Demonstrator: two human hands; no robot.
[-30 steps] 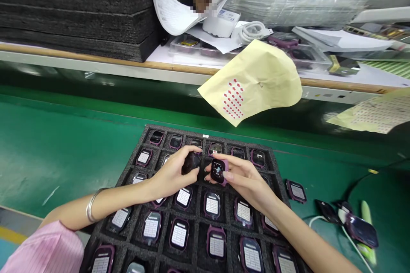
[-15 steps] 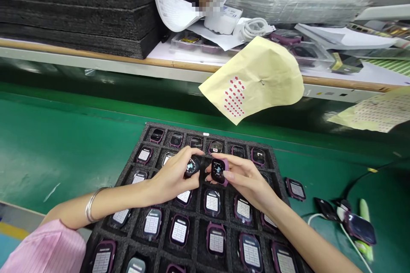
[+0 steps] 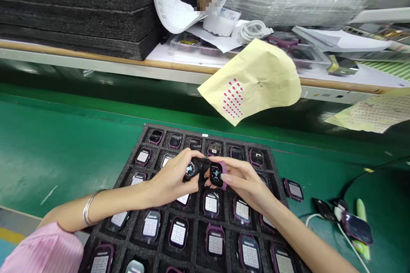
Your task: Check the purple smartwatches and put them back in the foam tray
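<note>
Pinching a dark watch (image 3: 191, 169) in your left hand (image 3: 179, 177), you hold a purple-framed watch (image 3: 217, 175) between your right hand's (image 3: 235, 175) fingers and thumb, both above the black foam tray (image 3: 272, 158) on the worktop (image 3: 64, 149).

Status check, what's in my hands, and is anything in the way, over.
Left hand holding dark watch, face lit. Right hand holding purple-cased watch, lit too. Both above foam tray; yellow paper hangs beyond, touching neither hand.
</note>
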